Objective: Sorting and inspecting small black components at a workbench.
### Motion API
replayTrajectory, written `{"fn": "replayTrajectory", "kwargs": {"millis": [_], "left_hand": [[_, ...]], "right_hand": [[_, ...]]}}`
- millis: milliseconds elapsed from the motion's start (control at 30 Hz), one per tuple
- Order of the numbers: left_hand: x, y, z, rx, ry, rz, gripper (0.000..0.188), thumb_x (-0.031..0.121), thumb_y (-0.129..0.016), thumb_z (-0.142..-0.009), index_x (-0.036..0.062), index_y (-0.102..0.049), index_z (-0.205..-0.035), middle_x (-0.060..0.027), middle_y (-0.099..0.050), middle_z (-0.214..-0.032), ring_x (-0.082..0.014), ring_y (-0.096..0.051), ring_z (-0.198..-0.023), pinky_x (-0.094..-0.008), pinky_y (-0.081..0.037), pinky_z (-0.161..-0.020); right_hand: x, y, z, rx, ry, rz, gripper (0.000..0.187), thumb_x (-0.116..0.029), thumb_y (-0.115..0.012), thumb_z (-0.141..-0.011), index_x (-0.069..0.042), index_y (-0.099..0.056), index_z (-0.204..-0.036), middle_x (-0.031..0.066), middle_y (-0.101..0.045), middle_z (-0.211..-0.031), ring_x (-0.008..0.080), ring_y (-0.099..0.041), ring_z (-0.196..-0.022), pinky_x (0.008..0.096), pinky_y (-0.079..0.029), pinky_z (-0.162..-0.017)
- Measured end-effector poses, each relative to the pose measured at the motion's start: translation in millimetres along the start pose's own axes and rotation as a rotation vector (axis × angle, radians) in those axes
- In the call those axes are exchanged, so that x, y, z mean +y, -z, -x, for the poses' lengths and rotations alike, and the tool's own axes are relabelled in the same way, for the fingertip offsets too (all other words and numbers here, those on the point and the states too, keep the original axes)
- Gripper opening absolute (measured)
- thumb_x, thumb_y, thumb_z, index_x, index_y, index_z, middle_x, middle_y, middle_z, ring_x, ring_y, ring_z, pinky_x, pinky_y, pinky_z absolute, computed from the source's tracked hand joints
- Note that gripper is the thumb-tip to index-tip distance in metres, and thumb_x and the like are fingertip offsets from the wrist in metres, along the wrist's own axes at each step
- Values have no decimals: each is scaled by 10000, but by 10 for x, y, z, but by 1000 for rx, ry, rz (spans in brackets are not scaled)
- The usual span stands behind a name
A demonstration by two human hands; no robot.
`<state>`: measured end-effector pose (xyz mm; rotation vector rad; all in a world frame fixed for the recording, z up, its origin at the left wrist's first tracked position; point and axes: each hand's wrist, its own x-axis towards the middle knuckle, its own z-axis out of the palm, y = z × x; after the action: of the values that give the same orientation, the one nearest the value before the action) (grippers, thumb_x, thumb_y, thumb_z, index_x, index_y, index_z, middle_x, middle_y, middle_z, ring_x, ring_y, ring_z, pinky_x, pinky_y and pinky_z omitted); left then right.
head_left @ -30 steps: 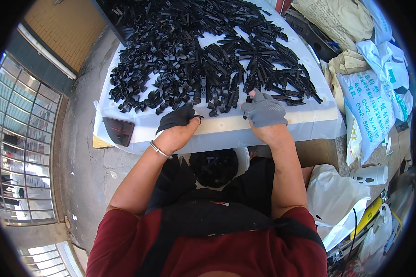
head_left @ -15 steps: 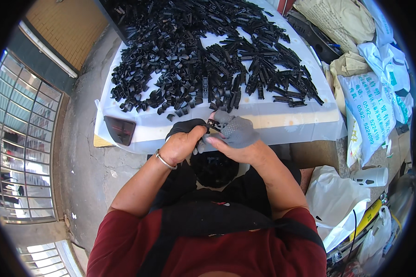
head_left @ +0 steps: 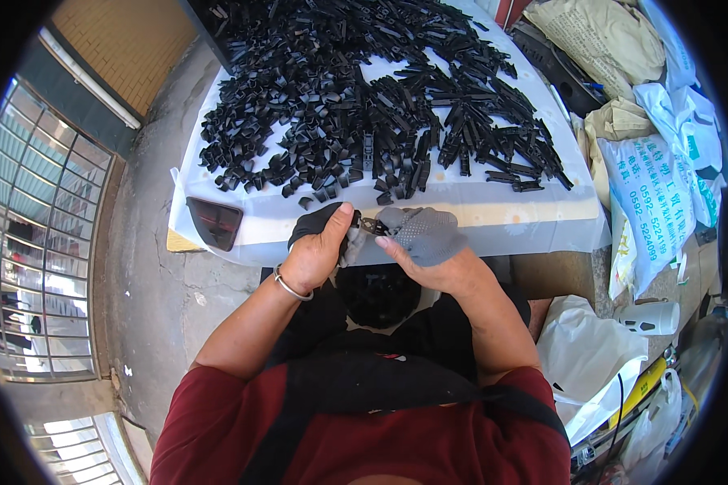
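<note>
My left hand (head_left: 319, 242), in a black glove with the thumb bare, is closed just off the table's near edge. Facing it, my right hand (head_left: 425, 238) wears a grey dotted glove and is closed too. Between the two sets of fingers sits a small black plastic part (head_left: 371, 226), gripped from both sides; its exact shape is mostly hidden. Below my hands, between my legs, is a heap of shiny black pieces (head_left: 376, 295). Beyond them on the table lie a pile of short curved black pieces (head_left: 299, 149) and a pile of long narrow black strips (head_left: 501, 137).
A white sheet covers the table (head_left: 534, 226). A dark phone-like slab (head_left: 216, 224) lies at its near left corner. Sacks (head_left: 647, 210) stand along the right, with a white bag (head_left: 586, 343) and a white plastic cup (head_left: 651, 317) nearer me. A barred window (head_left: 44, 242) is at the left.
My hands have drawn slightly apart, showing more of the small black part between them. My left thumb now points more upward. The view has shifted a little.
</note>
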<state>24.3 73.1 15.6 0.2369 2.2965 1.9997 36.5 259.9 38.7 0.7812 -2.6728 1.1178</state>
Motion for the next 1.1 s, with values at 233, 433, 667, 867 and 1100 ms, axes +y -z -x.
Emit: {"fn": "replayTrajectory", "kwargs": {"millis": [233, 433, 667, 867, 1100], "left_hand": [[222, 67, 1, -110, -13, -239, 399, 336, -409, -926, -13, -583, -844, -41, -571, -680, -125, -498, -634, -288, -417, -591], [186, -13, 27, -71, -233, -449, 347, 262, -376, -929, 5, -565, -791, -149, -578, -692, -290, -556, -640, -341, -428, -595], [229, 16, 78, -91, -167, -560, 317, 243, -385, -904, 18, -572, -782, -178, -586, -730, -359, -562, -694, -393, -436, -621], [106, 63, -51, -249, -294, -1046, 341, 336, -437, -868, 34, -588, -821, -174, -600, -774, -335, -581, -710, -402, -455, -635], [-64, -275, -538, -72, -466, -1082, 210, 175, -568, -789, 36, -582, -946, -147, -585, -863, -300, -576, -763, -360, -466, -672]], "right_hand": [[1, -36, 10, 8, 39, 173, 262, -282, -563, -826, -48, -587, -943, 147, -592, -799, 323, -551, -724, 389, -438, -631], [-75, -118, 1, -55, 7, 187, 252, -271, -560, -820, -39, -578, -916, 131, -592, -818, 314, -549, -736, 402, -429, -633], [-115, -219, -23, -133, -43, -70, 242, -262, -543, -818, -27, -559, -875, 160, -575, -790, 346, -546, -748, 416, -428, -653], [363, 63, -42, 182, -62, 385, 164, -165, -571, -748, -46, -600, -858, 166, -590, -893, 332, -570, -814, 408, -450, -701], [610, -61, -278, 241, 46, 638, 272, -68, -599, -614, -80, -599, -885, 116, -566, -1028, 304, -556, -921, 398, -450, -749]]}}
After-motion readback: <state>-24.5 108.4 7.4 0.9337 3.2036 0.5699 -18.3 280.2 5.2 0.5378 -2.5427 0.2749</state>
